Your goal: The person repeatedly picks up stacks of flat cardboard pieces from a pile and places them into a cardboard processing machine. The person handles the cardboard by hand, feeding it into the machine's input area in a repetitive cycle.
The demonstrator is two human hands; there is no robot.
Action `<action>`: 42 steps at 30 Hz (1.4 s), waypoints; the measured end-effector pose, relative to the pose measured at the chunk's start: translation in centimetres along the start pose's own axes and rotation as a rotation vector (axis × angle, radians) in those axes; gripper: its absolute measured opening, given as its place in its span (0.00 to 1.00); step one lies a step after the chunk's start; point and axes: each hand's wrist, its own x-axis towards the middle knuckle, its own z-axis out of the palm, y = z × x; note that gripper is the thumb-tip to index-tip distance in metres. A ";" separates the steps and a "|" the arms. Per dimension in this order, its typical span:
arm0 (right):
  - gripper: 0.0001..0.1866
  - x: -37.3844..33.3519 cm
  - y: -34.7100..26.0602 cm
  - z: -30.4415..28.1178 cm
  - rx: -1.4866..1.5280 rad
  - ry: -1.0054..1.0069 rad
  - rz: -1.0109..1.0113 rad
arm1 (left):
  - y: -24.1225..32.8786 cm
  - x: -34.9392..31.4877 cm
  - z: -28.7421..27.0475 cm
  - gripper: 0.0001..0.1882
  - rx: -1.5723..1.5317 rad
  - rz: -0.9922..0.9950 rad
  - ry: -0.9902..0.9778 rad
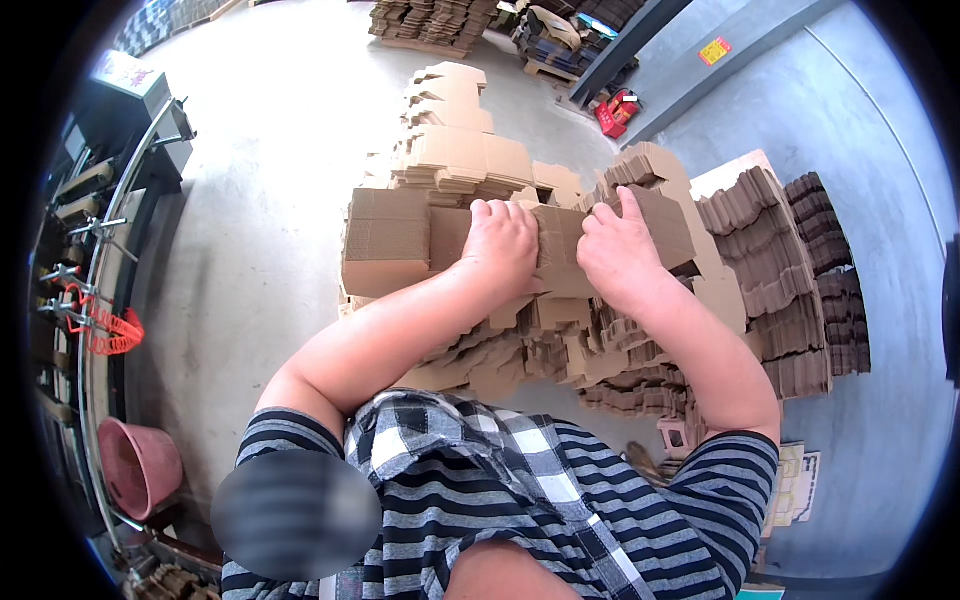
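Observation:
Brown die-cut cardboard (pixel 560 228) lies across a pile of similar pieces in front of me. My left hand (pixel 503 245) is closed over it left of the middle, fingers curled over its upper side. A bent, box-like end (pixel 388 230) of cardboard extends left of that hand; whether it is one piece with the part between my hands I cannot tell. My right hand (pixel 620 255) is closed on the cardboard at the right, its index finger stretched out away from me. What lies beneath both palms is hidden.
Stacked cardboard blanks (pixel 455 150) continue behind, and darker stacks (pixel 765 255) stand at the right by the grey wall (pixel 870 150). At left are a machine with a metal rail (pixel 112 235), a red coiled hose (pixel 115 330) and a pink tub (pixel 140 468). A fire extinguisher (pixel 620 108) stands at the back.

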 end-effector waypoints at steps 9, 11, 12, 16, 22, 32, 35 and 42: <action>0.08 1.4 1.4 0.3 0.036 -0.086 -0.119 | 0.5 -0.2 0.3 0.44 0.025 -0.006 0.027; 0.09 1.5 1.5 0.3 0.044 -0.079 -0.136 | 0.6 -0.2 0.6 0.45 0.043 -0.018 0.031; 0.09 1.4 1.7 0.4 0.047 -0.078 -0.144 | 0.7 -0.1 0.5 0.45 0.036 -0.010 0.016; 0.09 1.4 2.1 1.0 0.052 -0.063 -0.179 | 0.6 -0.3 0.2 0.47 0.038 0.003 0.005; 0.09 1.4 2.3 1.2 0.049 -0.062 -0.225 | 0.7 -0.3 0.4 0.47 0.052 0.005 0.032; 0.05 0.3 5.9 0.4 0.181 0.105 -0.153 | 0.9 0.0 0.4 0.43 0.054 0.003 0.026; 0.06 0.4 4.3 0.3 0.105 0.052 -0.171 | 1.2 0.2 0.4 0.42 0.058 -0.008 0.027; 0.03 1.2 3.4 1.5 0.090 0.019 -0.174 | 1.7 0.6 1.0 0.43 0.068 -0.017 0.032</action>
